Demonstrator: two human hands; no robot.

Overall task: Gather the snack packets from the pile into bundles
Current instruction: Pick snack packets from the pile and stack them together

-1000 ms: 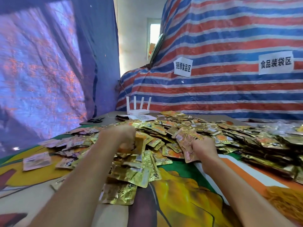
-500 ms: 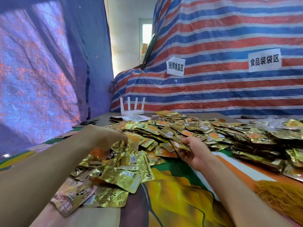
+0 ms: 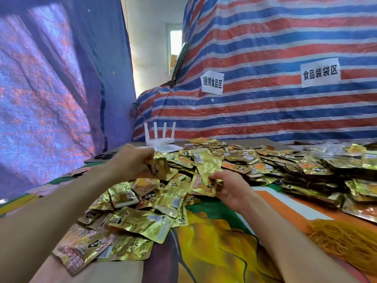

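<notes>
Gold snack packets (image 3: pixel 130 223) are piled on the tabletop (image 3: pixel 214 252). A small bunch (image 3: pixel 206 170) is pinched in the grip of the right hand (image 3: pixel 230 188). One packet (image 3: pixel 161 170) is held in the curled grip of the left hand (image 3: pixel 130 160). A white router (image 3: pixel 161 139) is seen far behind.
</notes>
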